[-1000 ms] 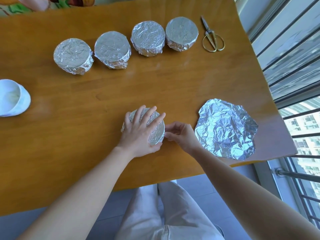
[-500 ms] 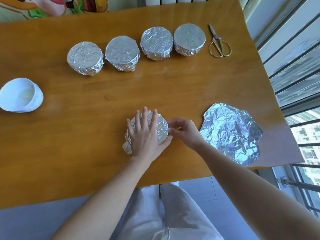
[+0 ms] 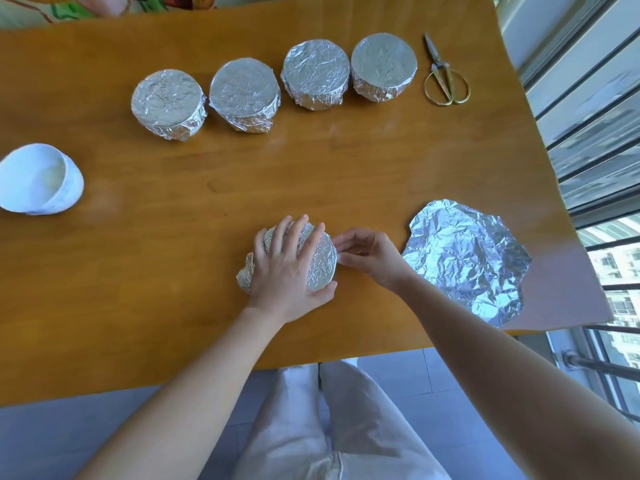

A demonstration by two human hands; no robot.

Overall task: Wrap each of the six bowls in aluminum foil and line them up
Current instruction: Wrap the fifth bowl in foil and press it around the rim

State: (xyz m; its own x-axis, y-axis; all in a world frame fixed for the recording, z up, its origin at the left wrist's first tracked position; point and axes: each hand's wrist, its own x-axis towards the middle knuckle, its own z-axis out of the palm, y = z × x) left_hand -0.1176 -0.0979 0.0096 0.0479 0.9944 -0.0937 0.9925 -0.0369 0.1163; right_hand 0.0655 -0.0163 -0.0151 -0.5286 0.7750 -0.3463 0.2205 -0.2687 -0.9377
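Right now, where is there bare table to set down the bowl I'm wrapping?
Widest bare wood: the middle strip between the four wrapped bowls and the bowl under your left hand. Also free: the far-left corner beyond the white bowl. Crowded on the right: scissors end the row, and the foil sheet lies beside your right hand.

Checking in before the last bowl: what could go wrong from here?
The loose foil bunch beside the left hand on the tilted foil-wrapped bowl may tear or spring open. The spare foil sheet lies near the table edge and could slide off. The bare white bowl, lying tilted, might roll.
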